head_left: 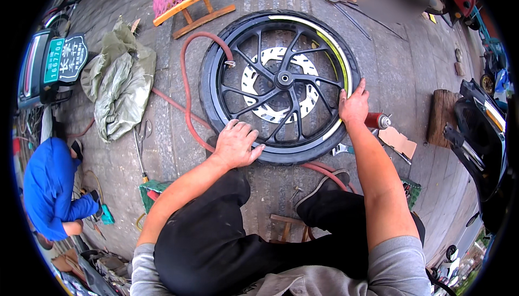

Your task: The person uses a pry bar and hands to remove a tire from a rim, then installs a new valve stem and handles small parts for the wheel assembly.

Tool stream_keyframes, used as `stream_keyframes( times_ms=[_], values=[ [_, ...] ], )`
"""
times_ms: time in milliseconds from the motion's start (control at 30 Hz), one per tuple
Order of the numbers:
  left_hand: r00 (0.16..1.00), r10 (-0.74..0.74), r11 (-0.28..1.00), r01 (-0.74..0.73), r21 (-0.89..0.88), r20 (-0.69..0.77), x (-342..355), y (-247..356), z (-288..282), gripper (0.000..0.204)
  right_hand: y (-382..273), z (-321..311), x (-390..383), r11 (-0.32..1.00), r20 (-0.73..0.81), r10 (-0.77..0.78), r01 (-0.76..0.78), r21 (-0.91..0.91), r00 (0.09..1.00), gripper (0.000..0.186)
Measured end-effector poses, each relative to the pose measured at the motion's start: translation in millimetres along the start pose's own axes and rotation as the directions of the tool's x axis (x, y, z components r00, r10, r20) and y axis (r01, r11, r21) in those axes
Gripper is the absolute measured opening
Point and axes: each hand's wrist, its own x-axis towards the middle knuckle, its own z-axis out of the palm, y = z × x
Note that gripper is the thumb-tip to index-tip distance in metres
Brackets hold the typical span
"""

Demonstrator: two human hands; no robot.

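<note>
Motorcycle wheel (278, 82) lies flat on the paved ground, tyre (208, 88) on the rim, red air hose (186, 88) at the valve. Left hand (236, 144) presses palm-down on the near tyre edge, fingers spread, clamping nothing; right hand (354, 105) likewise on the right edge. Bead probably seating: even downward pressure worked around the rim should serve best.

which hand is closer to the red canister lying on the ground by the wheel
Right. The right hand presses the tyre edge just left of the red canister; the left hand rests on the tyre's near side, farther away.
</note>
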Motion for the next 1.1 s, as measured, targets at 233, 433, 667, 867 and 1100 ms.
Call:
stream_keyframes(
  times_ms=[233,433,667,867,1100],
  values=[
    [0.999,0.022,1.0,-0.022,0.001,-0.048,0.9,-0.7,1.3,0.045,0.8,0.4,0.6,1.0,0.007,-0.005,0.005,0.005,1.0,0.094],
    [1.0,0.011,1.0,-0.011,-0.005,-0.017,0.6,-1.1,0.0,0.045,2.2,2.2,1.2,1.0,0.0,-0.01,0.01,0.002,1.0,0.093],
    [0.999,0.016,1.0,-0.016,-0.006,-0.037,0.1,-0.9,1.1,0.045,0.7,0.7,0.2,1.0,-0.004,-0.011,0.011,0.004,1.0,0.094],
    [0.999,0.018,1.0,-0.018,0.003,-0.048,0.6,-0.5,1.9,0.045,1.8,1.0,1.0,1.0,-0.004,-0.012,0.012,0.007,1.0,0.094],
    [0.999,0.02,1.0,-0.02,0.0,-0.047,0.5,-0.8,2.8,0.045,3.2,3.5,2.2,1.0,-0.02,-0.021,0.022,0.019,1.0,0.094]
  ],
)
